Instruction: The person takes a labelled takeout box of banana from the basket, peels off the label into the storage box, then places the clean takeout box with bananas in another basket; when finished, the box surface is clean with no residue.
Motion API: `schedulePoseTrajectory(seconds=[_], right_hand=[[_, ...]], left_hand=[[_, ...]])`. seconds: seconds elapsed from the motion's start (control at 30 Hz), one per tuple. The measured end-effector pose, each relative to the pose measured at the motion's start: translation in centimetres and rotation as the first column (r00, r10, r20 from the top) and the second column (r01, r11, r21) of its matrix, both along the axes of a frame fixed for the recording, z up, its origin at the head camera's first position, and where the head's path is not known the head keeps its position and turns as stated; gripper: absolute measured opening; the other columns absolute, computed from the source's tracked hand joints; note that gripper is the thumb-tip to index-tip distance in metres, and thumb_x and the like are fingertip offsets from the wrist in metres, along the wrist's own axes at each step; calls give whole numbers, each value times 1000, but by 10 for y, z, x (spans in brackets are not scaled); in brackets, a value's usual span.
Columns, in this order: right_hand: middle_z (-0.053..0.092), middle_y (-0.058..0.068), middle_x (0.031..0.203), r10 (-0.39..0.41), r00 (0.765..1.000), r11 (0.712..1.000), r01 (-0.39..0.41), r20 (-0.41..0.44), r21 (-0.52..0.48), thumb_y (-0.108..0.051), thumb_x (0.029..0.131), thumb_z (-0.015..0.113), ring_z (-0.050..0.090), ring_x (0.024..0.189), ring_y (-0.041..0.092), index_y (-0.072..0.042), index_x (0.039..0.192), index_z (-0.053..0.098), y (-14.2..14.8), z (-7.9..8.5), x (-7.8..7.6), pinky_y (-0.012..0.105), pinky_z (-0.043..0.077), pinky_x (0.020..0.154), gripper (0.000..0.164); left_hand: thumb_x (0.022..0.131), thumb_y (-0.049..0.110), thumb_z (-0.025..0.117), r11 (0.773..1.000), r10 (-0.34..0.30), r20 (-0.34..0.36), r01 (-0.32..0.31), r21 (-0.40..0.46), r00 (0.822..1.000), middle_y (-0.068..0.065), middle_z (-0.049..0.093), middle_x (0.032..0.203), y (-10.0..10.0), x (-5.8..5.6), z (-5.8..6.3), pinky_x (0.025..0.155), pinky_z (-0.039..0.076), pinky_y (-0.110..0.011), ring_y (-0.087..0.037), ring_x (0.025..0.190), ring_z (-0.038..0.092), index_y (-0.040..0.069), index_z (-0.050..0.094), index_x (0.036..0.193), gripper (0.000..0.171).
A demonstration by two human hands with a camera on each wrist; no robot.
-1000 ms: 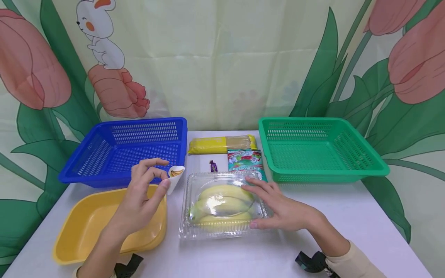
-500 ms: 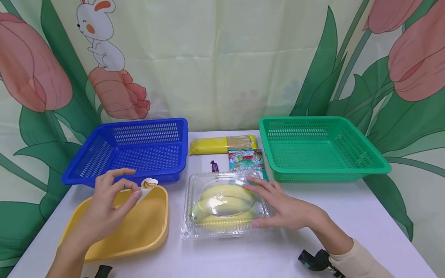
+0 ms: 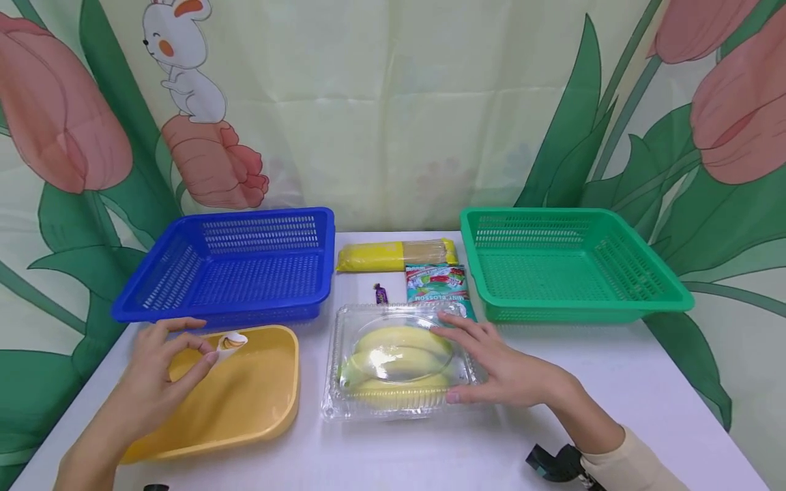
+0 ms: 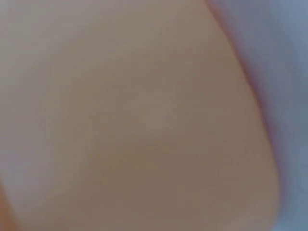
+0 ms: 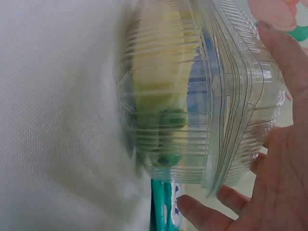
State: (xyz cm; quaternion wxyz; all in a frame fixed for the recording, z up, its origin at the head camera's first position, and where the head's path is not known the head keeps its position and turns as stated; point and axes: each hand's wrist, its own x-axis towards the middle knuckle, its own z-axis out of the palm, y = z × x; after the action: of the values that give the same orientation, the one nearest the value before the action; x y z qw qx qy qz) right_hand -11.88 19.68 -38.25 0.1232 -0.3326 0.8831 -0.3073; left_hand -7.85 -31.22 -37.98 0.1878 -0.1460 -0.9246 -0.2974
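Observation:
In the head view my left hand (image 3: pixel 147 375) pinches a small white curled piece with a banana picture (image 3: pixel 232 341), like a sticker, between thumb and finger, over the yellow basin (image 3: pixel 264 395). The left wrist view is filled by blurred skin. My right hand (image 3: pixel 500 361) rests with spread fingers on the right side of a clear plastic clamshell box (image 3: pixel 334 402). Inside the box lie several yellow bananas (image 3: pixel 393 358). Up close in the right wrist view, the fingers (image 5: pixel 279 48) reach along the lid of the box (image 5: pixel 231 96), and greenish banana ends show through its wall.
Behind the box lie a yellow noodle pack (image 3: pixel 371 257), a purple wrapped candy (image 3: pixel 381 294) and a teal candy bag (image 3: pixel 436 283), partly covered by the box. A blue basket (image 3: pixel 245 317) stands back left, a green basket (image 3: pixel 577 310) back right.
My left hand has moved left and toward me with the pinched banana-picture piece, from between the basin and box to over the basin. My right hand stays on the box.

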Motion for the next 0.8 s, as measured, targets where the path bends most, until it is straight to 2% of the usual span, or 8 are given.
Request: schedulePoseTrajectory(seconds=[0.1,0.2,0.4,0.6,0.7,0.8], right_hand=[[10,-9,171,9,1000,1000,-9,-1,-6,-56,89,75,15,150,31,-35,160,31,-1,0,0,69,34,108,87],[10,-8,171,9,1000,1000,-9,-6,-4,-56,89,75,15,151,32,-33,161,31,-1,-1,0,70,33,108,87],[9,-9,171,-9,1000,1000,9,-8,3,-57,89,74,13,152,33,-34,161,30,1,-1,1,72,33,108,87],[10,-8,171,0,1000,1000,0,-13,0,-55,90,75,14,151,34,-33,161,30,1,-2,1,72,33,107,87],[10,-5,171,17,1000,1000,-17,-20,-10,-52,90,75,15,151,35,-32,161,31,1,-2,-1,73,33,107,86],[10,-5,171,22,999,1000,-23,-23,-16,-51,90,76,14,151,35,-32,161,30,1,-3,-2,73,32,107,87]], left_hand=[[85,0,80,1000,0,-26,-1,-29,1000,-24,56,124,-8,-1,-9,92,23,-64,-51,119,35,17,68,86,21],[82,0,82,998,-6,-23,5,-64,1000,-21,58,119,-11,-2,-15,87,24,-61,-49,113,37,19,68,83,24],[83,7,84,991,33,15,-30,-132,999,-20,58,118,-11,-6,-22,83,25,-72,-55,113,36,22,69,80,22],[80,11,86,968,73,90,-48,-247,993,-15,62,111,-15,-4,-26,74,31,-64,-50,109,41,27,70,76,23],[80,13,87,955,82,138,-38,-294,987,-11,65,109,-16,-2,-26,76,35,-67,-47,109,44,28,71,74,22],[80,18,87,944,92,183,-28,-327,979,-9,66,109,-14,-2,-24,83,37,-71,-46,113,45,30,72,74,20]])
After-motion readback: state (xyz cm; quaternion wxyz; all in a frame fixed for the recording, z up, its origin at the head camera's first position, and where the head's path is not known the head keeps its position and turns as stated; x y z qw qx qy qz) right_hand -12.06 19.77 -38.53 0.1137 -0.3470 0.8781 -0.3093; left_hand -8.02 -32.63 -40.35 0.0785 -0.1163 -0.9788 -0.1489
